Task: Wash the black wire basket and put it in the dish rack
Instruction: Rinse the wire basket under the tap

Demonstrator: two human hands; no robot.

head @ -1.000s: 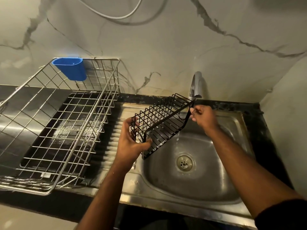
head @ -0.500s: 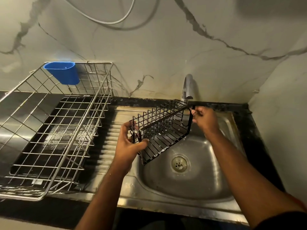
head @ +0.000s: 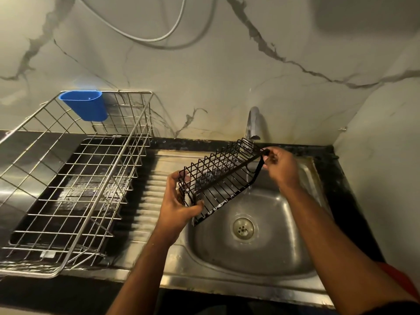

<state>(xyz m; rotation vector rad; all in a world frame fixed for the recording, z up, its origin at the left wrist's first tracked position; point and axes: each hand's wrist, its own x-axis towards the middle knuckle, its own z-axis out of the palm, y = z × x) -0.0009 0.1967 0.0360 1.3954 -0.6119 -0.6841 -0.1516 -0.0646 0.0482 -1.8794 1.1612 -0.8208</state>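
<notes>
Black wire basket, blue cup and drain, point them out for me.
black wire basket (head: 218,178): head view, wire floor.
blue cup (head: 85,108): head view, front wall.
drain (head: 243,228): head view, strainer centre.

View: head-worn, single camera.
Facing: forward and down onto sink (head: 268,258), marble wall (head: 227,87) behind.
Range: close, arm's reach.
Left edge: dish rack (head: 75,178).

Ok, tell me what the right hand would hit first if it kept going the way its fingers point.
The right hand points left and slightly back, pinching the black wire basket, so basket wire comes first; beyond it probably the faucet, though depth is unclear.
</notes>
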